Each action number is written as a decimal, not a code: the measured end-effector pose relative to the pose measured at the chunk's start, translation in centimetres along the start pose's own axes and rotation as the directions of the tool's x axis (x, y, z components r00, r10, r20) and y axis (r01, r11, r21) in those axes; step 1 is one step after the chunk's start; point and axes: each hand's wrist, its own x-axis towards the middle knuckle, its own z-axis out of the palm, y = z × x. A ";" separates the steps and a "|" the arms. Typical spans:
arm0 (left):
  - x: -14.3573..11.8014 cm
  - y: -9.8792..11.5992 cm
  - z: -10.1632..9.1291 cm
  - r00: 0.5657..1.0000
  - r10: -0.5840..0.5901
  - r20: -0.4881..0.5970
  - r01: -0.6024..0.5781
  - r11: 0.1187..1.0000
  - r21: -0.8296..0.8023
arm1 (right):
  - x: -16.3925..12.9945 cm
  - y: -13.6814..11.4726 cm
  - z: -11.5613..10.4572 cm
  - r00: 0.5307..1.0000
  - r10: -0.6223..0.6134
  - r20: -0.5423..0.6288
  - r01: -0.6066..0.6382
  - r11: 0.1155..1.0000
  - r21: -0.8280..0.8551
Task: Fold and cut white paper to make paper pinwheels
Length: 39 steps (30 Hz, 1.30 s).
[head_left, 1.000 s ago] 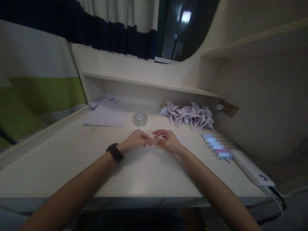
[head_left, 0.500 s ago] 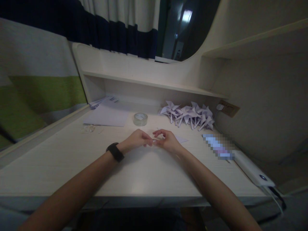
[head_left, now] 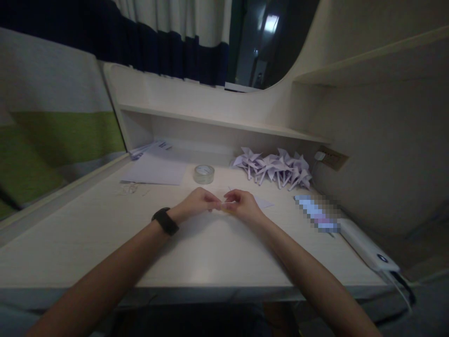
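Note:
My left hand (head_left: 198, 202) and my right hand (head_left: 242, 204) meet fingertip to fingertip over the middle of the pale desk (head_left: 105, 234). Between the fingers they pinch a small thin piece (head_left: 224, 206), pale with a yellowish tint; its exact kind is too small to tell. A black band (head_left: 164, 221) circles my left wrist. A small slip of white paper (head_left: 264, 202) lies on the desk just right of my right hand.
A roll of clear tape (head_left: 204, 173) stands behind my hands. White paper sheets (head_left: 154, 169) lie at the back left, a heap of folded paper pinwheels (head_left: 273, 168) at the back right. A white power strip (head_left: 368, 250) runs along the right edge. A shelf (head_left: 224, 122) overhangs the back.
My hands have stayed together over the same spot; the fingers have shifted slightly around the small piece. The view has barely moved.

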 end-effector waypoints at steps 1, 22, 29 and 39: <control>0.0 0.0 0.0 1.000 0.000 -0.005 0.000 1.000 0.014 | 0.0 -0.2 0.0 1.000 0.004 0.011 -0.004 1.000 0.002; 0.0 -0.4 -0.5 0.991 -0.132 0.034 0.136 0.944 -0.300 | -0.4 -0.8 -0.6 0.872 -0.490 -0.016 0.437 0.792 -0.426; -0.3 0.2 -0.5 0.990 -0.138 0.032 0.142 0.947 -0.287 | -0.2 0.1 -0.4 0.809 -0.587 0.026 0.534 0.717 -0.449; 0.1 -0.9 -0.3 0.999 -0.036 -0.035 0.028 0.976 -0.217 | -0.2 -0.1 -0.5 0.822 -0.569 0.016 0.501 0.710 -0.495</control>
